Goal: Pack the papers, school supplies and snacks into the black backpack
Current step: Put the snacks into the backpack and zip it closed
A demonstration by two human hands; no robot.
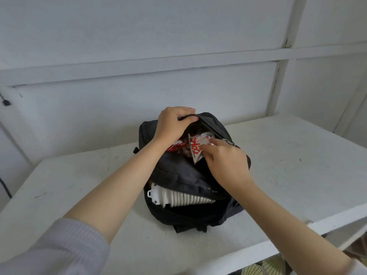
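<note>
The black backpack (178, 175) lies on the white table (288, 165), its top opening facing away from me. My left hand (172, 124) grips the far rim of that opening and holds it up. My right hand (224, 159) pinches a white snack packet with red lettering (195, 146) at the mouth of the main compartment. A red snack wrapper (176, 144) shows inside, partly hidden by my left wrist. A white ribbed object (178, 197) sticks out of the unzipped front pocket.
A white panelled wall (139, 86) stands close behind the table. The table's front edge (278, 243) runs down to the right, with patterned fabric (262, 266) below it. A dark cable (6, 187) hangs at the far left.
</note>
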